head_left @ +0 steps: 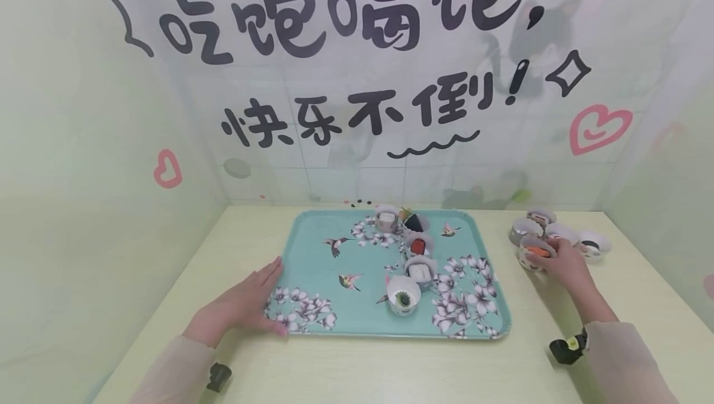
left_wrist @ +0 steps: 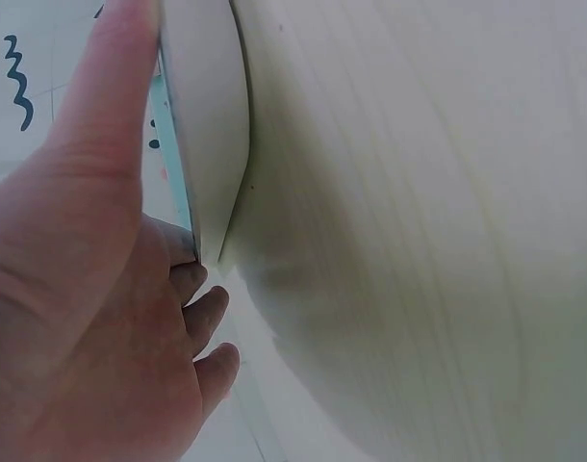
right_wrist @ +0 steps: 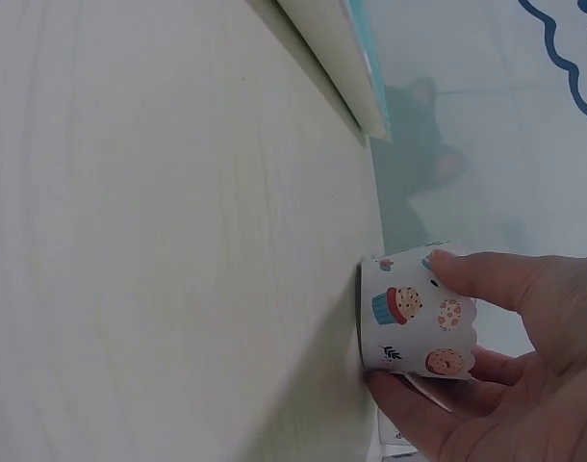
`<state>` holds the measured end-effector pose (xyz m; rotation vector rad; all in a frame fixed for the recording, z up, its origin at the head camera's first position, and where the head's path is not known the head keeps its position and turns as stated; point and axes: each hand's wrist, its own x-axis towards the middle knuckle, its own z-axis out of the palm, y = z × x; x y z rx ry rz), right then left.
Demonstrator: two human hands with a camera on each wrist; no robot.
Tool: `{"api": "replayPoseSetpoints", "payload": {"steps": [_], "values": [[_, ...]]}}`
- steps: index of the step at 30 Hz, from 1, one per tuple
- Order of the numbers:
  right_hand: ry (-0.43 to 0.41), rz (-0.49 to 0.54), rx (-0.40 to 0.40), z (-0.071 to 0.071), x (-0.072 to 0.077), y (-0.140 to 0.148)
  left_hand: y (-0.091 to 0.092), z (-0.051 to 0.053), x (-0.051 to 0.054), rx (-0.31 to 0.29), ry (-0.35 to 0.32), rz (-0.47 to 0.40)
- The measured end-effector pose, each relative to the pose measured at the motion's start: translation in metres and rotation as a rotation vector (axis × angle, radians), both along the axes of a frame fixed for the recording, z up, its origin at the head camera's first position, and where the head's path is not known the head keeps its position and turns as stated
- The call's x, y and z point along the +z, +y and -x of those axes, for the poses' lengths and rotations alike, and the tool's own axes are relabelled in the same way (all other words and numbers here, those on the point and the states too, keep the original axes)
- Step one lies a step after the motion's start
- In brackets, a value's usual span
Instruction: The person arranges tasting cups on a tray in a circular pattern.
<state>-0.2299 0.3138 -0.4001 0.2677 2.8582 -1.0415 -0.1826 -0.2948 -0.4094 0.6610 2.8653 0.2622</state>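
A teal tray with flowers and birds lies on the table; my left hand rests along its left edge, fingers fairly straight, the thumb at the front corner. In the left wrist view the hand touches the tray's side. At the right, my right hand grips a paper cup with an orange piece in it. The right wrist view shows the hand with thumb and fingers around this cup, printed with cupcakes; its base is at the table surface.
Several paper cups with food pieces stand on the tray, among them a white cup with a green piece and a cup with a red piece. More cups, including one with a dark piece, stand behind and beside my right hand.
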Motion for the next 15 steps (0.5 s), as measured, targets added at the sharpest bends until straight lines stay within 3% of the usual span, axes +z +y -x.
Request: {"api": "replayPoseSetpoints", "payload": {"steps": [15], "values": [[0.021, -0.04, 0.014, 0.0015, 0.0014, 0.0007, 0.001, -0.0002, 0.0016, 0.0, 0.002, 0.0]]}}
